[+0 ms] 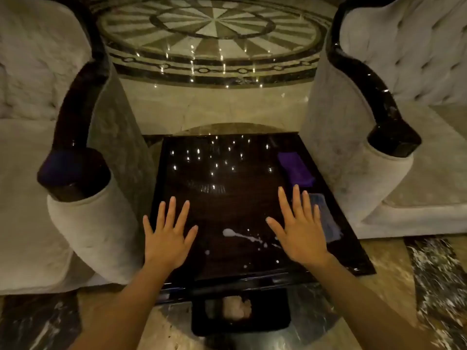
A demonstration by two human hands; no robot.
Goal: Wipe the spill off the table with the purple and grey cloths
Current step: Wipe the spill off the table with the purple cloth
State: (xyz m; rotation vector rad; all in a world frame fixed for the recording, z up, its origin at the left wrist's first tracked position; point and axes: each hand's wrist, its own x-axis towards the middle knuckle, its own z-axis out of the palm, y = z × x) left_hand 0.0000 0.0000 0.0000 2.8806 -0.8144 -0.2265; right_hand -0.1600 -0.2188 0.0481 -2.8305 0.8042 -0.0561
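A glossy dark table (pixel 227 173) stands between two armchairs. A white spill (pixel 242 236) with small splashes lies on its near half, between my hands. My left hand (pixel 168 236) hovers flat over the table's near left part, fingers spread, holding nothing. My right hand (pixel 300 228) is spread the same way right of the spill. A folded purple cloth (pixel 295 169) lies at the table's right edge, farther back. A grey-blue cloth (pixel 327 221) lies just behind and right of my right hand, partly hidden by its fingers.
A pale tufted armchair (pixel 38 147) with a dark glossy armrest stands close on the left, another armchair (pixel 394 122) on the right. A small dark bin (pixel 240 311) holding crumpled paper sits on the marble floor under the table's near edge.
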